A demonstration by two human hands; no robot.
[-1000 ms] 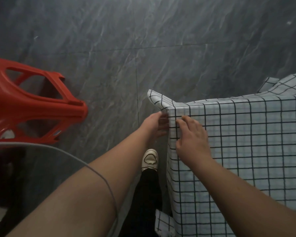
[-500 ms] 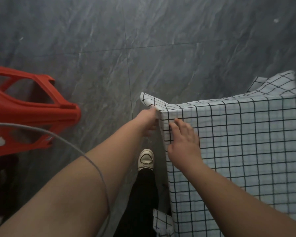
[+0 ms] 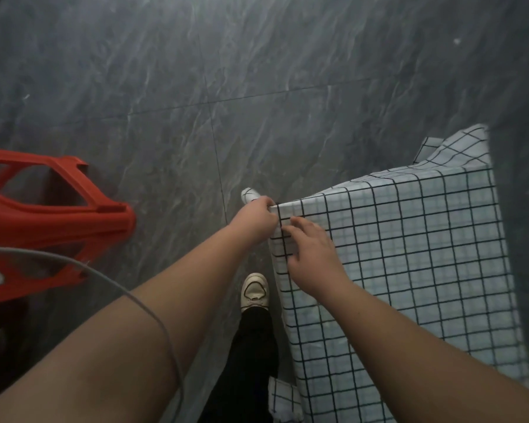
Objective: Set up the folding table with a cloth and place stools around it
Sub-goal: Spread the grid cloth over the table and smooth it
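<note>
A white cloth with a black grid (image 3: 409, 254) covers the small table at the right and hangs over its edges. My left hand (image 3: 255, 219) grips the cloth's hanging corner at the table's far left corner; a tip of cloth pokes out above the fist. My right hand (image 3: 313, 257) lies on the cloth on the tabletop just behind that corner, fingers spread and pressing down. A red plastic stool (image 3: 52, 221) lies tipped on its side on the floor at the left, legs pointing right.
Dark grey marbled floor tiles (image 3: 257, 87) fill the view. My foot in a cream shoe (image 3: 255, 290) and a black trouser leg stand close against the table's left side. A grey cable (image 3: 129, 296) crosses my left forearm.
My left hand has closed more tightly on the cloth corner, so less of the flap sticks out. My right hand has stayed on the tabletop near the corner.
</note>
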